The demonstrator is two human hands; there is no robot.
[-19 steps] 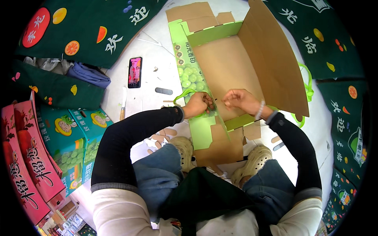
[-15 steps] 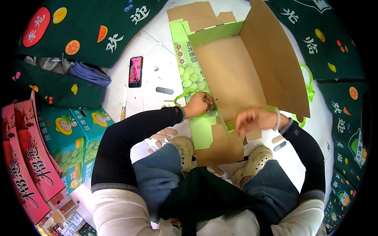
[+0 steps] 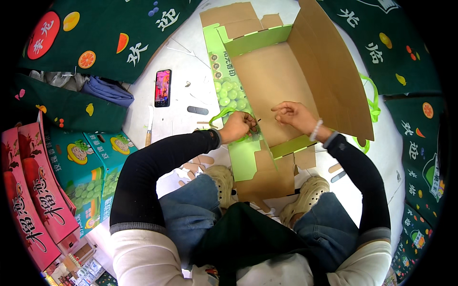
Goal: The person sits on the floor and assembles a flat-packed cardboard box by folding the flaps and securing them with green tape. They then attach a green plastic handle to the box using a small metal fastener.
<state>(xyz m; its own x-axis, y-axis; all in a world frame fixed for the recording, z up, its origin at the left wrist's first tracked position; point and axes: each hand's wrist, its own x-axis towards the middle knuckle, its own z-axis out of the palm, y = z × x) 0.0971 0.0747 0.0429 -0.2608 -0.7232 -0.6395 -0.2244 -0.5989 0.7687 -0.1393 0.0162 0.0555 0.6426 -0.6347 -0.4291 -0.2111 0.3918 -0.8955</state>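
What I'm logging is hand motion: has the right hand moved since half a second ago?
Yes: against the box, the right hand moved toward the far end and slightly left.

The green-printed cardboard box (image 3: 274, 86) lies wide open.

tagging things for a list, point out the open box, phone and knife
open box (image 3: 279, 78), head view: its brown inside
phone (image 3: 162, 88), head view: middle of its screen
knife (image 3: 150, 126), head view: blade, near the handle
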